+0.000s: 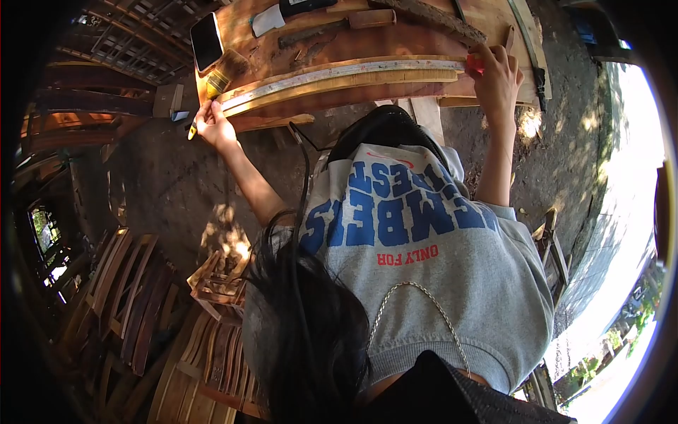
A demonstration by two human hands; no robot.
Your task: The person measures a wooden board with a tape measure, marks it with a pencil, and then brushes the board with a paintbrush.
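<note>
A pale measuring tape lies stretched along a curved wooden strip on the wooden work surface. At the strip's left end, my left hand is closed with its fingertips at the tape's end; a thin yellow object sticks out beside the fingers. My right hand is closed on the red tape case at the other end. Just above my left hand is a yellow-and-dark item that I cannot make out.
A phone lies at the surface's left edge. A wooden-handled tool, a dark tool with a pale end and a rough wood strip lie behind the tape. Curved wooden frames stand at lower left.
</note>
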